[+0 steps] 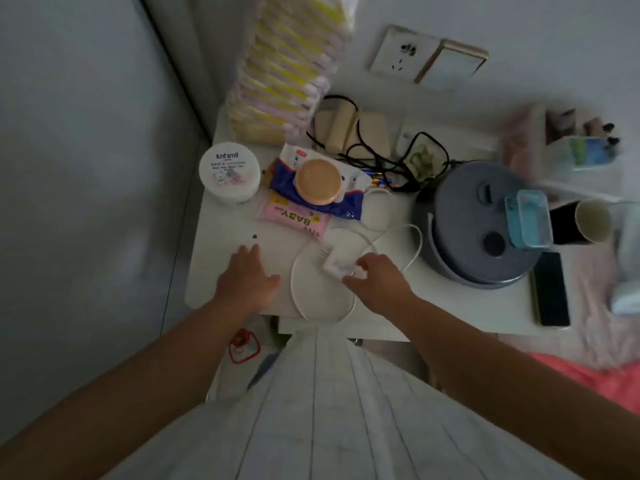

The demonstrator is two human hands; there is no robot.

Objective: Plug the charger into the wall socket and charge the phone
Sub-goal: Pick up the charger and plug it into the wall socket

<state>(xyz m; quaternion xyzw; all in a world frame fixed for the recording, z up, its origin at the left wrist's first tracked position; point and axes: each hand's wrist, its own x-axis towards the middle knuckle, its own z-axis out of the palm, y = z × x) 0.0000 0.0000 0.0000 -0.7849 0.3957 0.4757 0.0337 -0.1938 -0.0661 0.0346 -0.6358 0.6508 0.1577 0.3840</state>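
A white charger [335, 264] with two metal prongs pointing left lies on the white table [450, 306]. Its white cable [298, 292] loops around it and runs off to the right. My right hand [377, 282] has its fingers closing on the charger's right end. To the left of the cable loop, my left hand [246, 275] lies flat on the table, palm down and holding nothing. The dark phone [550, 289] lies at the table's right front edge. On the wall above the table's back, the white wall socket [401, 51] has nothing plugged in.
A grey round appliance [478, 223] stands right of the charger with a blue box [528, 218] on it. Behind are a white Enfamil tub [229, 173], wipe packs [294, 216], an orange lid [318, 181], black cables [374, 147] and stacked packs [280, 74]. A dark cup [581, 221] lies at the right.
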